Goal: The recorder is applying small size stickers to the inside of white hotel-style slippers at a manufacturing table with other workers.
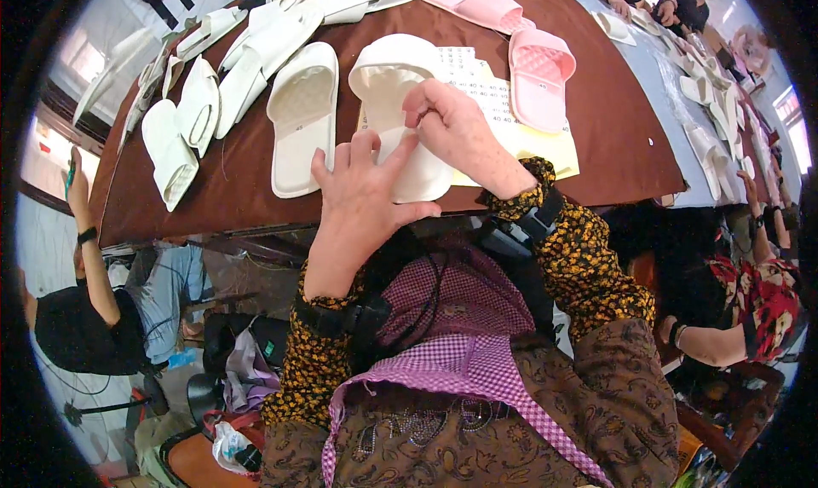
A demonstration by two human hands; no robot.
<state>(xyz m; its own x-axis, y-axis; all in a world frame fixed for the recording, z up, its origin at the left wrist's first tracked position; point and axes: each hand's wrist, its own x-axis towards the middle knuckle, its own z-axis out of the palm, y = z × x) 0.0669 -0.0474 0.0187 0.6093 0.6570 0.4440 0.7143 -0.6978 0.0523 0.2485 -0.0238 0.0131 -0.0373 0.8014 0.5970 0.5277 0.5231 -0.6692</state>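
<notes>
A cream-white slipper [396,60] lies in front of me with its strap at the far end. My left hand [362,177] is spread over its near part, fingertips resting on the sole and thumb held out to the right. Above the slipper's middle, my right hand [460,134] has thumb and forefinger pinched together; whatever is between them is too small or hidden to make out. Left of it sits a matching slipper [302,134] with a small label on its insole. White sheets of small printed stickers [490,92] and yellow paper [558,154] lie to the right.
Two pink slippers [543,66] [477,6] lie beyond the sheets. Several more white slippers [198,104] cover the left of the brown-covered table [622,143]. A neighbouring table with more slippers [705,155] stands at the right. Other people sit or stand at both sides.
</notes>
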